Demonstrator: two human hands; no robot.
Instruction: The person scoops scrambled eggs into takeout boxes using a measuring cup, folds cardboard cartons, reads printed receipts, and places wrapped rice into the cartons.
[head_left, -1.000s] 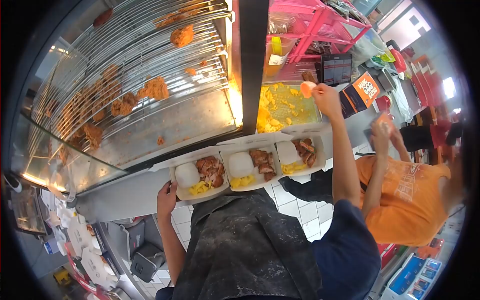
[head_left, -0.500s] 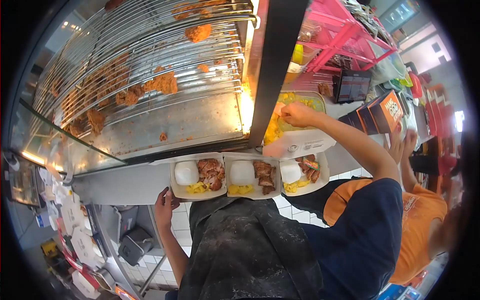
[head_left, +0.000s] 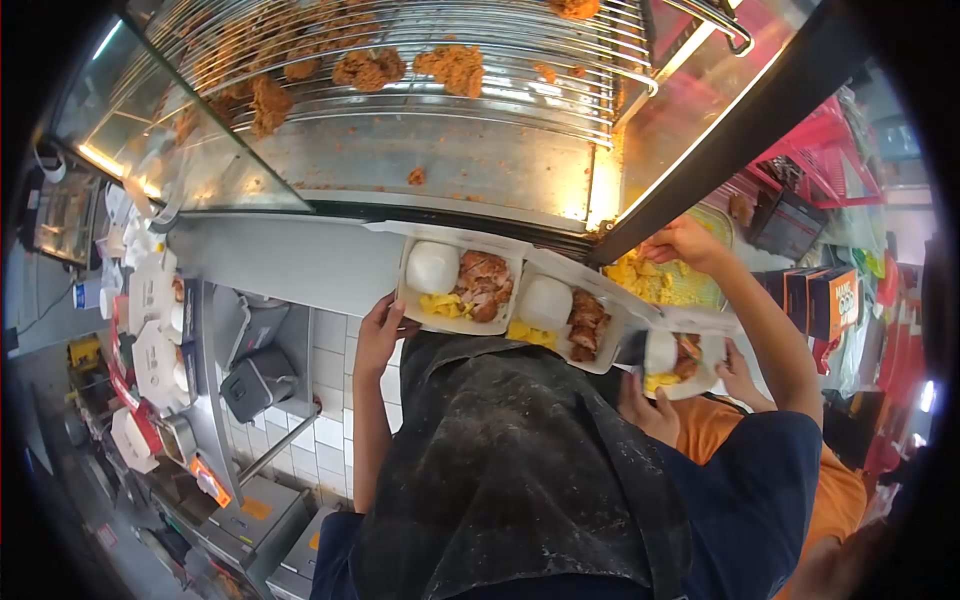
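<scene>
The rightmost white cardboard meal box [head_left: 700,387] has shifted out of line into a co-worker's hands [head_left: 650,410], leaving two along the grey counter [head_left: 270,262]. The left hand [head_left: 380,328] curls at the leftmost box [head_left: 450,322]'s corner, grip unclear; the right hand [head_left: 688,243] bunches over yellow chunks [head_left: 655,282], contents unclear.

Two open food boxes [head_left: 462,325] sit along the grey counter's [head_left: 270,262] edge

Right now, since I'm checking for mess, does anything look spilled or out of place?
Brown crumbs lie loose on the metal cabinet floor, off the wire rack that holds the chicken. The dark apron also looks smudged.
</scene>
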